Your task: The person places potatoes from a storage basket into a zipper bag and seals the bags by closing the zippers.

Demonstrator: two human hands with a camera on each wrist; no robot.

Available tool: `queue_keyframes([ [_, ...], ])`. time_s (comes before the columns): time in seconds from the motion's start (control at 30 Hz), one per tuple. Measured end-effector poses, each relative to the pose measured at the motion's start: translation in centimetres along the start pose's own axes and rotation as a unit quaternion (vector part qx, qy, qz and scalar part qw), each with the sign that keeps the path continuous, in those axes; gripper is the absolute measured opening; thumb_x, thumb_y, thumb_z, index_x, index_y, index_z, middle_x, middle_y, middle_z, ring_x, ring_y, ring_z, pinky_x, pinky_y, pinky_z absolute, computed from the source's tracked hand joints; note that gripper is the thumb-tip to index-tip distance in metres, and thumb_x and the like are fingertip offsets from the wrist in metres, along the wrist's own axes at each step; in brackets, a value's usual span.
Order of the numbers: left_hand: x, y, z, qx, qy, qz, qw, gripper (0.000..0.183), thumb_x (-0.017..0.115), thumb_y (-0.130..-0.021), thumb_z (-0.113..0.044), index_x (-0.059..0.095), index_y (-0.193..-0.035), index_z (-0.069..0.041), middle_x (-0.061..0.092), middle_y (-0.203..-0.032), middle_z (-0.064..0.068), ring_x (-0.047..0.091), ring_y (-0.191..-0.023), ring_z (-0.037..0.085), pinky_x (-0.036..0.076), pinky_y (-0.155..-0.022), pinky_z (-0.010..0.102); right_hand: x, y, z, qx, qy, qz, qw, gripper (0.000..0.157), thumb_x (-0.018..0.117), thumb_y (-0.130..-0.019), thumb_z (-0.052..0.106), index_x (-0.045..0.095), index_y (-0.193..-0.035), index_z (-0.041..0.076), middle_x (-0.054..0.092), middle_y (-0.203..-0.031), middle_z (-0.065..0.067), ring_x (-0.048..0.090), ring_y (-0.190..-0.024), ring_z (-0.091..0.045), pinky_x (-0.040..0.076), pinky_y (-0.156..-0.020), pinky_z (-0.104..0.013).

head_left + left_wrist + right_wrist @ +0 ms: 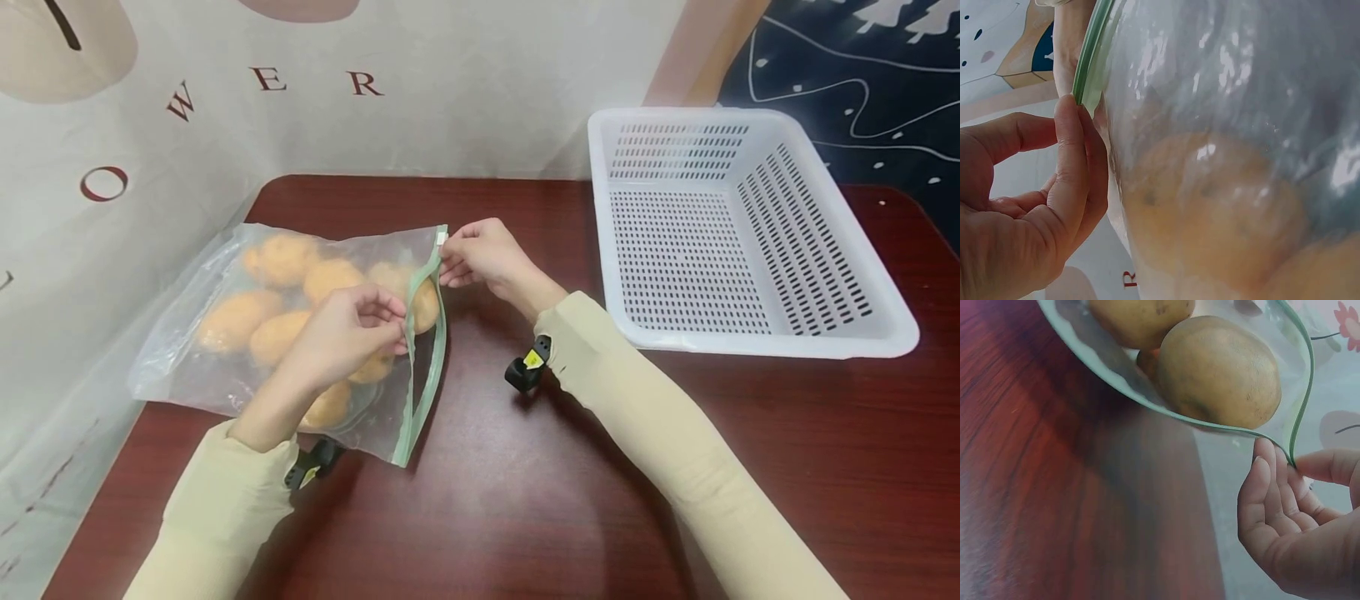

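A clear zip bag with a green seal lies on the table with several potatoes inside. Its mouth faces right and gapes open along the near part. My left hand pinches the upper green lip between thumb and fingers, lifting it off the other lip. At the mouth's far corner, next to a white slider, my right hand pinches the seal with thumb and fingertips. The right wrist view shows both green edges meeting at those fingers. Some potatoes are partly hidden behind my left hand.
A white slotted plastic basket stands at the back right of the dark red table. Pale printed cloth hangs behind the table and along its left side. Black straps with small devices sit at both wrists.
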State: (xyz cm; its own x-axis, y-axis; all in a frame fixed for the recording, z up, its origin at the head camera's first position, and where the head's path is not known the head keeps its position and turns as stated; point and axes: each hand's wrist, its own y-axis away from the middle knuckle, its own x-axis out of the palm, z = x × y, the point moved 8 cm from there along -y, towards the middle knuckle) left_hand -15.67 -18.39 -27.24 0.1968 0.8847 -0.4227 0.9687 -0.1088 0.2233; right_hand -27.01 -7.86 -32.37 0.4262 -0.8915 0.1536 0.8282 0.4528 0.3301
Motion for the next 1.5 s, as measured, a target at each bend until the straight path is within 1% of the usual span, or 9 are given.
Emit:
queue_keyframes([
  [0.2,-0.4,0.2,-0.9,0.013,-0.002,-0.006,0.9999,0.016,0.053,-0.085,0.006,0.05,-0.098,0.013,0.056,-0.084,0.016,0.061,-0.067,0.009,0.057,-0.064,0.025,0.0,0.3,1.3,-0.01,-0.022,-0.018,1.0,0.011,0.053,-0.086,-0.005,0.054,-0.075,-0.002,0.057,-0.059,-0.012,0.056,-0.046,-0.017,0.049,-0.046,-0.024],
  [0.4,-0.5,0.3,-1.0,0.009,-0.008,-0.007,0.9999,0.017,0.053,-0.084,0.004,0.051,-0.099,0.012,0.057,-0.083,0.014,0.061,-0.067,0.008,0.057,-0.064,0.024,-0.1,0.4,1.8,-0.026,-0.035,-0.02,0.999,0.012,0.049,-0.083,-0.01,0.048,-0.087,0.002,0.055,-0.061,-0.012,0.055,-0.045,-0.018,0.048,-0.047,-0.025],
  [0.53,-0.5,0.4,-1.1,0.009,-0.004,-0.006,0.9999,0.017,0.052,-0.083,0.005,0.051,-0.099,0.012,0.057,-0.083,0.014,0.061,-0.067,0.009,0.057,-0.064,0.023,-0.2,0.3,1.7,-0.031,-0.038,-0.018,0.999,0.013,0.052,-0.084,-0.008,0.053,-0.093,0.001,0.055,-0.062,-0.011,0.055,-0.047,-0.018,0.049,-0.049,-0.026],
  [0.67,-0.5,0.6,-1.2,0.011,-0.005,-0.005,0.9999,0.017,0.051,-0.083,0.006,0.05,-0.099,0.012,0.058,-0.083,0.014,0.061,-0.066,0.01,0.057,-0.065,0.023,-0.5,0.2,1.8,-0.035,-0.026,-0.021,0.999,0.007,0.054,-0.085,-0.005,0.056,-0.091,-0.002,0.056,-0.064,-0.01,0.055,-0.049,-0.018,0.049,-0.05,-0.026],
  [0.83,-0.6,0.7,-1.2,0.006,-0.016,-0.009,0.9998,0.014,0.051,-0.084,0.005,0.05,-0.097,0.012,0.057,-0.082,0.016,0.062,-0.066,0.012,0.057,-0.066,0.025,-0.5,0.5,2.2,-0.052,-0.021,-0.008,0.998,0.015,0.053,-0.084,-0.009,0.057,-0.096,-0.002,0.055,-0.063,-0.011,0.054,-0.048,-0.018,0.049,-0.048,-0.025],
  [0.97,-0.8,0.9,-1.2,0.006,-0.01,-0.017,0.9998,0.014,0.053,-0.085,0.004,0.05,-0.096,0.011,0.057,-0.082,0.016,0.062,-0.066,0.012,0.057,-0.066,0.025,-0.2,0.8,2.9,-0.065,-0.035,0.007,0.997,0.017,0.052,-0.083,-0.011,0.061,-0.097,-0.008,0.056,-0.06,-0.012,0.055,-0.048,-0.019,0.05,-0.048,-0.025],
  [1.1,-1.3,1.2,-1.4,0.013,0.003,-0.033,0.9994,0.015,0.055,-0.084,0.003,0.05,-0.096,0.011,0.057,-0.081,0.015,0.063,-0.066,0.012,0.058,-0.066,0.026,-0.1,1.0,3.7,-0.069,-0.044,0.012,0.997,0.015,0.052,-0.084,-0.01,0.062,-0.095,-0.011,0.059,-0.062,-0.012,0.057,-0.051,-0.019,0.055,-0.055,-0.03],
  [1.27,-2.2,1.5,-1.9,0.024,0.001,-0.054,0.9983,0.015,0.056,-0.084,0.002,0.051,-0.095,0.01,0.058,-0.082,0.014,0.064,-0.066,0.012,0.058,-0.066,0.027,0.0,1.4,4.7,-0.066,-0.087,0.037,0.993,0.018,0.051,-0.083,-0.013,0.06,-0.099,-0.014,0.061,-0.065,-0.016,0.06,-0.055,-0.023,0.058,-0.066,-0.038],
  [1.5,-3.5,1.8,-3.5,0.048,-0.016,-0.07,0.9963,0.016,0.055,-0.085,0.001,0.052,-0.096,0.011,0.057,-0.085,0.013,0.063,-0.068,0.01,0.058,-0.066,0.027,-0.5,2.1,6.7,-0.069,-0.094,0.058,0.992,0.02,0.051,-0.082,-0.017,0.058,-0.101,-0.015,0.062,-0.069,-0.018,0.062,-0.061,-0.026,0.051,-0.084,-0.05],
])
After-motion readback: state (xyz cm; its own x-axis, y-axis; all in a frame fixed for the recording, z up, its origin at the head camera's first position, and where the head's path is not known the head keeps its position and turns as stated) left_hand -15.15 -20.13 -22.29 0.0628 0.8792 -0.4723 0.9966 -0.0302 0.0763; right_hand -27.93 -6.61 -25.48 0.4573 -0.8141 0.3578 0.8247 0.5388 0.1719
